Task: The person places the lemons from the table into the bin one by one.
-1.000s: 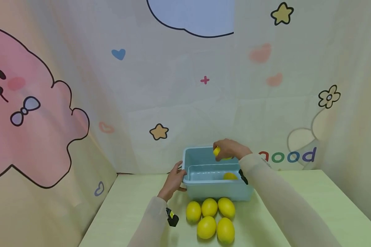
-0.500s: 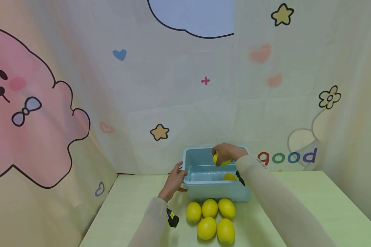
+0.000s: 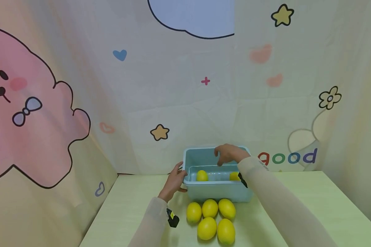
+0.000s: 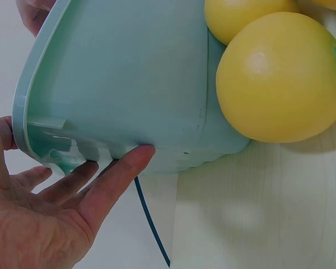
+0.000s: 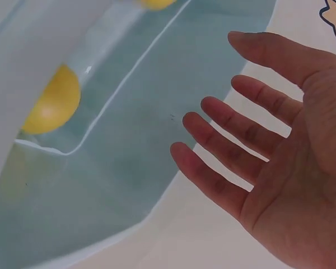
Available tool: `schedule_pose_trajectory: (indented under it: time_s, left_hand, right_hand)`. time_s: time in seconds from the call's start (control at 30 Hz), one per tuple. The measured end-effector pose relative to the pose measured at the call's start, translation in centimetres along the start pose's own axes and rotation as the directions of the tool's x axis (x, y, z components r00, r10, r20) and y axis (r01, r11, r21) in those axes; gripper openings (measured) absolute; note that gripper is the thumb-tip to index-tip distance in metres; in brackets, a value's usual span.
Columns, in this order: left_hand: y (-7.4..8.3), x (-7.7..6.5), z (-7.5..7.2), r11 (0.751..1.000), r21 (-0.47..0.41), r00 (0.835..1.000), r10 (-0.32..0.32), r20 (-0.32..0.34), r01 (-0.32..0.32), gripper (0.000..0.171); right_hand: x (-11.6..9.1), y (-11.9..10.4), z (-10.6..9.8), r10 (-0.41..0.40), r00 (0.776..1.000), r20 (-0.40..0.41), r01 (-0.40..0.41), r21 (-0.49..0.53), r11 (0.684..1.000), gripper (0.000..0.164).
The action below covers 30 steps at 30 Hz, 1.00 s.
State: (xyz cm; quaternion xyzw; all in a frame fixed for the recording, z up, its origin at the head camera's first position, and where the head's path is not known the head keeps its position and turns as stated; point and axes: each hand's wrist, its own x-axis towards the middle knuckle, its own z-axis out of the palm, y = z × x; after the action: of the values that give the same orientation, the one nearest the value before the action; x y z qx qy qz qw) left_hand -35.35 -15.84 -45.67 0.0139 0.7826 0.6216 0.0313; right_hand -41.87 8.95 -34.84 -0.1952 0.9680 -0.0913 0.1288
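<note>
A light blue plastic bin stands on the table against the back curtain. My left hand holds its left end, thumb over the rim and fingers spread along the outer wall. Above the bin's right half, my right hand hangs with nothing in it, its fingers loosely extended in the right wrist view. Inside lie two lemons: one lemon at the left and another lemon at the right, partly hidden by the front wall and my right wrist.
In front of the bin several lemons sit in two close rows on the pale table; the back row is right by the front wall. A patterned curtain rises directly behind the bin.
My right hand lowered a lemon into the bin and let go; the lemon now lies at the left inside. The hand has since risen slightly. My left hand stays on the bin.
</note>
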Motion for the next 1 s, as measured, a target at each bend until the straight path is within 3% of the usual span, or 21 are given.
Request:
schedule_pose_trajectory:
  time_s: [0.37, 0.63, 1.0]
  left_hand:
    - [0.0, -0.2, 0.0, 1.000, 0.005, 1.000, 0.001, -0.001, -0.001, 0.065]
    - [0.1, -0.1, 0.0, 1.000, 0.006, 1.000, 0.004, 0.002, -0.004, 0.064]
    - [-0.1, 0.0, 0.1, 1.000, -0.002, 1.000, 0.007, 0.010, -0.007, 0.064]
  right_hand:
    - [-1.1, -0.2, -1.0, -0.039, 0.997, -0.064, 0.035, -0.071, 0.997, 0.047]
    - [-2.4, -0.1, -1.6, -0.057, 0.993, -0.101, 0.052, -0.046, 0.998, 0.048]
    - [-4.5, -0.7, -1.0, -0.141, 0.964, -0.225, 0.130, -0.064, 0.989, 0.049]
